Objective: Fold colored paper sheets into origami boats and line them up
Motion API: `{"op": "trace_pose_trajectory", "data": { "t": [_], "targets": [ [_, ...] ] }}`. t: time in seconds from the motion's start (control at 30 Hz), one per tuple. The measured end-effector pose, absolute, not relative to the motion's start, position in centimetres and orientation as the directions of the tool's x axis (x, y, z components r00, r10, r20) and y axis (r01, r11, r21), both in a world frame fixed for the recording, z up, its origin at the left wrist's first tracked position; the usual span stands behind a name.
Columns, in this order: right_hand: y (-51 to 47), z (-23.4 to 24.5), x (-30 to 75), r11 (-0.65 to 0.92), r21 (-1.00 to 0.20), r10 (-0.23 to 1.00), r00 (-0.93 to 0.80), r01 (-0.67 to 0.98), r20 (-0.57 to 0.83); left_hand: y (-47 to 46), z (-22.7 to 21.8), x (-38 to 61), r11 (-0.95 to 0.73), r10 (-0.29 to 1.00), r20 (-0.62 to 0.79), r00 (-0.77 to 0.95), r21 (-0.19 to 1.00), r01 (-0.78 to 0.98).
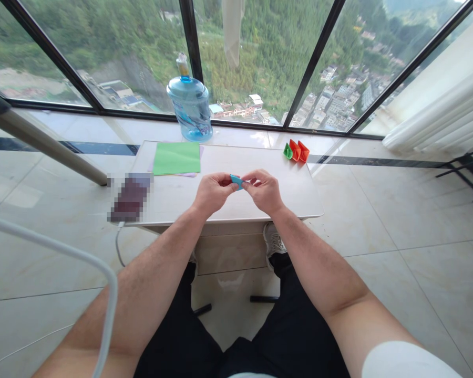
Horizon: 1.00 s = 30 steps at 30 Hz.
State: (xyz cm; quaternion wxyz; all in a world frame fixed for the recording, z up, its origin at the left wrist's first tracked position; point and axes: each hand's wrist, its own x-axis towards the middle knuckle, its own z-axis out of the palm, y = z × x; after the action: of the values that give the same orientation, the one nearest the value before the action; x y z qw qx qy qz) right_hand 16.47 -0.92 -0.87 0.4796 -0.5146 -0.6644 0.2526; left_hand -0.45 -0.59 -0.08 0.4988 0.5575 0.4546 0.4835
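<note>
My left hand (213, 191) and my right hand (265, 190) meet above the middle of a small white table (299, 194). Both pinch a small folded piece of blue paper (237, 181) between thumbs and fingers, one hand at each end. Most of the paper is hidden by my fingers. A stack of paper sheets with a green sheet (176, 157) on top lies at the table's far left. Three small folded paper boats, one green (287, 151) and two orange-red (299, 151), stand at the far right corner.
A blurred dark object (131, 198) lies at the table's left edge with a cable hanging below. A large blue water jug (190, 105) stands on the window ledge behind the table. Tiled floor surrounds the table; a slanted metal pole (43, 142) crosses the left.
</note>
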Motion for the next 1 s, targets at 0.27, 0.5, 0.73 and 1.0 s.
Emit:
{"op": "trace_pose_trajectory", "data": {
  "t": [0.27, 0.5, 0.73, 1.0],
  "targets": [
    [-1.2, -0.8, 16.3, 0.383, -0.819, 0.910, -0.021, 0.428, 0.415, -0.3, -0.8, -0.4, -0.060, 0.996, 0.057, 0.062, 0.997, 0.038],
    [-1.4, -0.9, 15.8, 0.269, -0.915, 0.962, -0.041, 0.300, 0.270, -0.6, -0.9, 0.1, 0.014, 0.997, -0.008, 0.077, 0.996, -0.085],
    [-1.3, -1.0, 15.8, 0.202, -0.938, 0.979, -0.035, 0.282, 0.200, -0.6, -1.3, 0.5, -0.004, 0.994, 0.009, 0.107, 0.999, -0.055],
    [-0.9, -1.3, 16.2, 0.181, -0.945, 0.983, -0.025, 0.271, 0.181, -1.0, -1.0, 0.3, -0.085, 0.975, 0.076, 0.208, 0.996, 0.034]
  ]
}}
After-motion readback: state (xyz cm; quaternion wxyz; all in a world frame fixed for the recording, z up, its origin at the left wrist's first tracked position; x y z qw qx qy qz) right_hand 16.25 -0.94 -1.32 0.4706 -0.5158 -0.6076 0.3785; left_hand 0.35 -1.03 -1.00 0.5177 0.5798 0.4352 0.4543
